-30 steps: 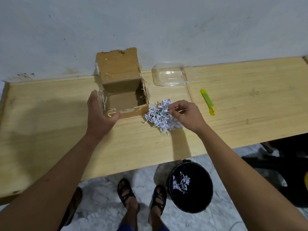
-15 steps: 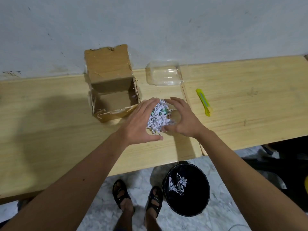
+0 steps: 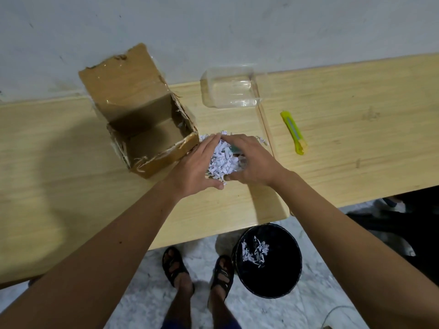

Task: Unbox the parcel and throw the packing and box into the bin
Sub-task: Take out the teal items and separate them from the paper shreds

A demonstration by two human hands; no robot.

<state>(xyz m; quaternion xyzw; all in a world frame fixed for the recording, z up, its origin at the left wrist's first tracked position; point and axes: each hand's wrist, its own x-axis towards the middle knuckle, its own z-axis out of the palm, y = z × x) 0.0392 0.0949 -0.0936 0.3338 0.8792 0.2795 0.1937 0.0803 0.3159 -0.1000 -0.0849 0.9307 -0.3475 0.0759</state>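
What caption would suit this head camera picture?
Left hand and right hand cup a heap of white shredded paper beside an open brown cardboard box, round black bin below.

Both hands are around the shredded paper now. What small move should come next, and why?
Probably lift the shredded paper off the table: the left hand and right hand cup it, and the bin stands open on the floor just below.

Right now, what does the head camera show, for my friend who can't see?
The left hand and right hand cup shredded paper on a wooden table beside an open cardboard box. A black bin holding some shreds stands on the floor below; a yellow cutter lies nearby.
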